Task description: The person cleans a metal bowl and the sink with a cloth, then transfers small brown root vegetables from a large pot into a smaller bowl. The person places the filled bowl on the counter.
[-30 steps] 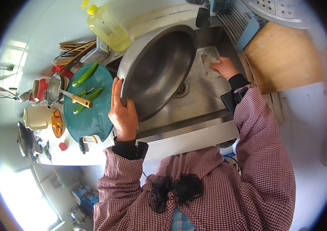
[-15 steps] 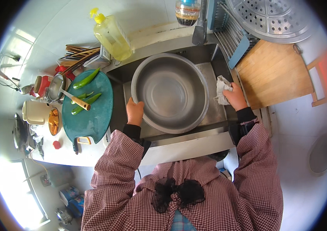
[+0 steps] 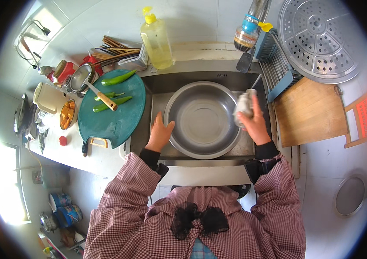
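A wide grey metal basin [image 3: 205, 116] rests in the stainless steel sink [image 3: 158, 102], with no food in it. Beside its left rim is my left hand [image 3: 159, 134], thumb and fingers spread, holding nothing. My right hand [image 3: 256, 126] grips a crumpled whitish cloth [image 3: 244, 107] at the basin's right rim; whether the cloth touches the rim I cannot tell. Above the sink's back right corner hangs the faucet [image 3: 244, 62], fitted with a blue-collared clear filter [image 3: 245, 38].
Left of the sink, a green cutting board [image 3: 125, 112] bears green peppers [image 3: 116, 103] and a wooden-handled strainer [image 3: 101, 96]. A yellow soap bottle [image 3: 156, 43] stands behind. At right are a dish rack [image 3: 276, 60], a perforated steamer plate [image 3: 317, 43] and a wooden board [image 3: 310, 114].
My left hand has let go of the basin's rim, and the basin now sits flatter in the sink. The right hand has brought the cloth left, close to the basin. The view has shifted.
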